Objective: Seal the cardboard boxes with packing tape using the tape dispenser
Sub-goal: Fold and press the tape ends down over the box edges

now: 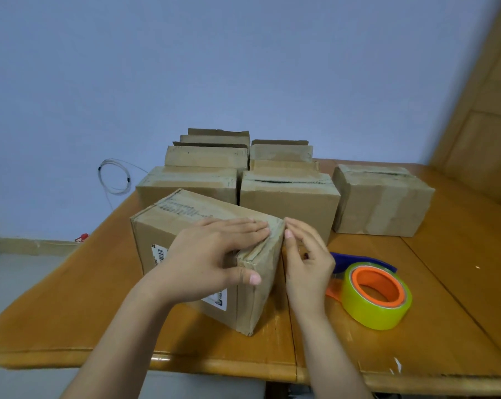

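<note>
Pressing flat-fingered on the nearest cardboard box (pixel 183 210) is the left hand (pixel 211 254); the right hand (pixel 309 263), loosely curled, empty, is touching its corner.

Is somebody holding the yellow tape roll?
No, the yellow tape roll lies on the table beside the right hand, untouched.

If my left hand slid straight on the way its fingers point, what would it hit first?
Probably the right hand, close beside the right edge of the near box; the left hand lies flat on that box, fingers pointing there. Depth is unclear.
</note>
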{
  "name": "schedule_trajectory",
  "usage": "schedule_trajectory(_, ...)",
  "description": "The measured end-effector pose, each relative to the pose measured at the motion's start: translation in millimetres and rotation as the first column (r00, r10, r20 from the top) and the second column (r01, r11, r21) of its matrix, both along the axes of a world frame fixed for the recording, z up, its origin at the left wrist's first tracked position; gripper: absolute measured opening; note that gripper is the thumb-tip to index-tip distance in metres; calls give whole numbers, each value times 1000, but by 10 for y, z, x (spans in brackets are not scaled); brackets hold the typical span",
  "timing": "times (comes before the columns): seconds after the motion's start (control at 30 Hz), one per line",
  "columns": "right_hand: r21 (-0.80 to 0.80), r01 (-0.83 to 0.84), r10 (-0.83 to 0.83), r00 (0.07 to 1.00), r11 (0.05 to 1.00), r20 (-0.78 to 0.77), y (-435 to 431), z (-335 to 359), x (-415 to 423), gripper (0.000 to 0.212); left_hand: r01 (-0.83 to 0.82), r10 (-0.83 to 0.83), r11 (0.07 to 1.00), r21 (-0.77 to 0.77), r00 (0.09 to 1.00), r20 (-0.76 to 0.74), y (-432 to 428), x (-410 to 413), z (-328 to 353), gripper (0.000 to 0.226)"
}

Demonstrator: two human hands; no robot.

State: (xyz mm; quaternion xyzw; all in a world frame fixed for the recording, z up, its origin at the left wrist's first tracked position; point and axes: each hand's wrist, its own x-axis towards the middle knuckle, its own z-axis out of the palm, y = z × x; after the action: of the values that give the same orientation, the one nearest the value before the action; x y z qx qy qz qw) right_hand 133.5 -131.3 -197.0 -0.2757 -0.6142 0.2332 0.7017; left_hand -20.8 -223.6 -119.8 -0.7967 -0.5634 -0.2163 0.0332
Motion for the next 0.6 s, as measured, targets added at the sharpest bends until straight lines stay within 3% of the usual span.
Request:
schedule_trajectory(0.17,67,-77,65,984,995,167,-68,-112,31,37,-2,2,1000,-18,1000,-1,8,7,18,84)
schedule_trajectory(0.3,92,-65,44,975,994,216,-78,-121,80,42,-8,7,1000,-25,1000,-11,-17,16,20,85)
schedule_trajectory(0.47,-87,-61,67,995,994,70,-318,-157,99,38,-38,37,998,-52,999,-30,6,38,53,95)
schedule_trajectory(0.6,-102,-67,65,998,993,-20,-584,-47,146,32,-63,60,997,-52,997,-47,5,53,56,99)
